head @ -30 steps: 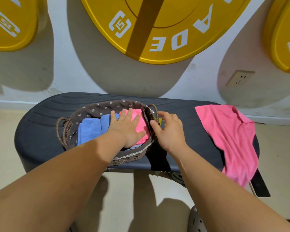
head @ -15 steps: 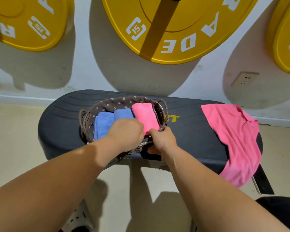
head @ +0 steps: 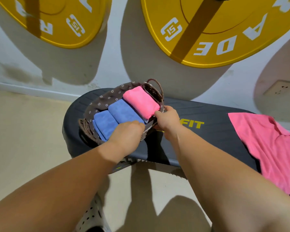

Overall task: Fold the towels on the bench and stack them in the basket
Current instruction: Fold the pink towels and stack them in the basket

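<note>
Three folded towels lay in the basket [head: 99, 104]; both hands [head: 129, 133] [head: 167, 118] gripped its near rim, fingers closed. One pink towel [head: 266, 144] remained unfolded on the bench [head: 208, 113].

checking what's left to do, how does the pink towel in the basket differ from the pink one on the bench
The pink towel in the basket is folded into a compact block; the pink towel on the bench lies unfolded and rumpled. The first sits beside two folded blue towels inside the basket; the second drapes over the bench edge. Both are the same pink.
</note>
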